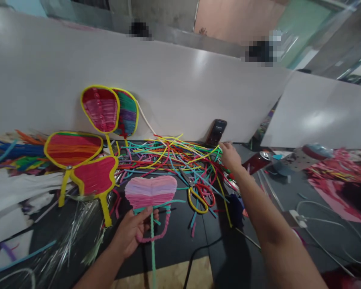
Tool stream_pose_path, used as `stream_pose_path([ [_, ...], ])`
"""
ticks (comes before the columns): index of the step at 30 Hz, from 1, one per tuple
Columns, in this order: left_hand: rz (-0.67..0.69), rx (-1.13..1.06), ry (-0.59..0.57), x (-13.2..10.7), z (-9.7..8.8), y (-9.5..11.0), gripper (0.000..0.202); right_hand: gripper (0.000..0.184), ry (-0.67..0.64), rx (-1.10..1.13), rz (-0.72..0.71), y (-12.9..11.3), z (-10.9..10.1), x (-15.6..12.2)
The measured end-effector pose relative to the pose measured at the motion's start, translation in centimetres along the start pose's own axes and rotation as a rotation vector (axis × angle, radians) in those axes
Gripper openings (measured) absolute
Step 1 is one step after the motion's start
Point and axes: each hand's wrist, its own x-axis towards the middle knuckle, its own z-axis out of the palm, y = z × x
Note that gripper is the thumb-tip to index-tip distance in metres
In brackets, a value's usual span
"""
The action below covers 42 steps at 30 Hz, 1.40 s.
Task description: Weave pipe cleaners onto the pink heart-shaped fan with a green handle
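My left hand (pixel 131 235) is closed around the base of a pink heart-shaped woven fan (pixel 151 191), pinching a teal strand (pixel 153 245) that hangs down from it. My right hand (pixel 229 156) reaches far forward into a pile of loose coloured plastic cords (pixel 171 158), near a dark phone (pixel 216 131) leaning on the white board. Its fingers are mostly hidden among the cords. Scissors with yellow and red handles (pixel 201 196) lie between both hands.
Finished woven fans with yellow rims (pixel 100 109) (pixel 73 148) (pixel 95 176) lean and lie at left. A white partition board (pixel 174 80) runs behind. White cables (pixel 325 224), pink material (pixel 333 176) and clear plastic strips (pixel 69 237) lie on the dark table (pixel 180 245).
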Motion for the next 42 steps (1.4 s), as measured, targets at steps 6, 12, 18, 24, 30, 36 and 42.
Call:
stream_pose_path([
  [6,-0.029,0.009,0.020,0.1,-0.2,0.1,0.026,0.052,-0.164,-0.585,-0.119,-0.2,2.0,0.7],
  [12,-0.063,-0.025,0.060,0.0,-0.1,0.3,0.025,0.053,-0.190,-0.624,-0.109,0.8,3.5,1.8],
  [18,-0.082,0.001,0.054,-0.2,0.3,0.7,0.029,0.052,-0.160,-0.616,-0.102,1.2,4.2,1.7],
  [24,-0.089,0.006,0.076,0.1,-0.2,0.4,0.025,0.051,-0.178,-0.464,0.064,1.6,4.2,1.9],
  [30,-0.052,-0.002,0.081,0.1,-0.1,0.3,0.027,0.050,-0.188,-0.348,0.275,2.6,3.6,2.1],
  [36,-0.066,0.009,0.058,-0.1,0.2,0.6,0.022,0.043,-0.125,-0.219,0.262,2.8,3.4,3.0],
  [42,-0.070,0.017,0.082,-0.2,0.2,0.6,0.025,0.055,-0.042,-0.075,0.276,3.5,4.7,6.1],
])
